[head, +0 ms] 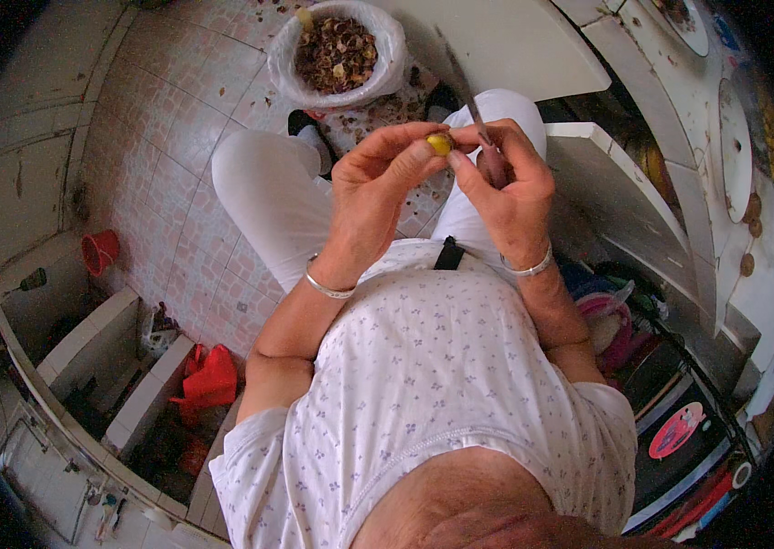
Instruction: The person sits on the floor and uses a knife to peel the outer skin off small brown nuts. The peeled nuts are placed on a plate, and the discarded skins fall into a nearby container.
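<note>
Between the fingertips of both hands is a small round item [439, 143], yellow with a brown part on its far side; its kind is unclear. My left hand [387, 161] pinches it between thumb and fingers. My right hand [507, 171] has its thumb and a fingertip at the item's right side. The same hand is closed around the handle of a knife [464, 86], whose blade points up and away. Just beyond the hands, on the floor, stands a white bin lined with a clear plastic bag [282, 75], filled with brown and yellowish peelings [339, 58].
Scraps lie on the tiled floor [202, 158] around the bin. A pale cabinet door [627, 178] stands ajar at the right, below a counter with plates [735, 151]. A red bucket [100, 252] and a red plastic bag [212, 377] are at the left.
</note>
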The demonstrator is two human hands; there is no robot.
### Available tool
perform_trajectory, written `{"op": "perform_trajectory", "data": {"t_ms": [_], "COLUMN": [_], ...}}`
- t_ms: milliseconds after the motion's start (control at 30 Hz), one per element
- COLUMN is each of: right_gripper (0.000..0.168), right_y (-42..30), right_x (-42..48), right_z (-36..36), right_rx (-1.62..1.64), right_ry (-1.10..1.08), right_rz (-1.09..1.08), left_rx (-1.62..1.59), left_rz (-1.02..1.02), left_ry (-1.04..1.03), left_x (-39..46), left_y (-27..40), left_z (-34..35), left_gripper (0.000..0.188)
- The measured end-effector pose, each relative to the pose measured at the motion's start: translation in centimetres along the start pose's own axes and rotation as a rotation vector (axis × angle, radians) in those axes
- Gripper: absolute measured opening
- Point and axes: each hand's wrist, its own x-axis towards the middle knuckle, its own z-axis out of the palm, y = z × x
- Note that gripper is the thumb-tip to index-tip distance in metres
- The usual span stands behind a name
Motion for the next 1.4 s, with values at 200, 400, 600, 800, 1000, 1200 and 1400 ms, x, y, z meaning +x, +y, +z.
{"op": "perform_trajectory", "data": {"t_ms": [200,400,600,800,1000,1200,1400], "right_gripper": [0.028,0.035,0.04,0.04,0.04,0.04,0.043], "right_y": [-0.3,-2.0,-2.1,-2.3,-2.0,-2.4,-1.9], "right_x": [-0.3,-2.1,-3.8,-4.2,-4.4,-5.0,-5.0], "right_z": [0.1,-3.0,-3.1,-2.9,-2.7,-1.9,-0.7], "right_rx": [0.157,-0.106,-0.361,-0.441,-0.447,-0.453,-0.365], "right_ry": [-0.028,-0.132,-0.183,-0.181,-0.18,-0.206,-0.189], "right_rz": [0.124,0.075,-0.152,-0.188,-0.183,-0.089,-0.11], "left_rx": [-0.095,-0.254,-0.198,-0.178,-0.044,0.107,0.267], "left_rz": [0.0,0.129,0.228,0.271,0.349,0.621,0.745], "left_ry": [-0.01,0.066,0.057,0.101,0.105,0.076,0.082], "left_x": [0.3,0.9,0.9,0.6,0.7,1.6,1.9], "left_y": [0.2,0.6,0.8,1.0,0.6,-0.8,-1.2], "left_z": [-0.5,-0.9,-0.8,0.1,-0.1,-0.9,-1.2], "left_gripper": [0.026,0.027,0.025,0.027,0.021,0.025,0.028]}}
